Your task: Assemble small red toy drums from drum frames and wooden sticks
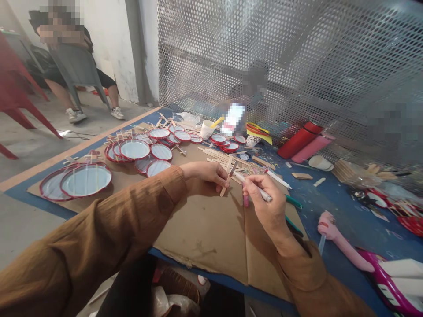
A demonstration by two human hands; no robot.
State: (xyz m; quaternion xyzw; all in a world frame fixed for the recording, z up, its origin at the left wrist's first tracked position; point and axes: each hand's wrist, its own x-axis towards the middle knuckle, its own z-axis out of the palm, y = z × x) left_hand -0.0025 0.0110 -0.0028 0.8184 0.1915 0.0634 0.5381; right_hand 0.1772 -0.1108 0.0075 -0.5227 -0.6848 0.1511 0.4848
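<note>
The left hand (205, 174) is closed softly, and its fingertips grip a flat wooden craft stick (228, 179). The stick is long, thin and pale, with round ends. It is tilted up over the far part of the big brown cardboard sheet (198, 229). The right hand (267, 203) is closed around a white pen (256, 190), and the pen's tip is just beside the stick. A small pink thing (246, 200) pokes out below the right hand, but it is hard to tell what it is.

On the left part of the cardboard sheet lie many round discs with red rims (86, 180) and shiny pale middles. A heap of more craft sticks (222, 155) sits on the far part of the sheet. Past the sheet's right side, a red bottle (299, 140) and a pink bottle (312, 149) lie on the blue table (333, 220). Far beyond the sheet's left corner, a person (76, 75) sits on a gray chair (76, 72).
</note>
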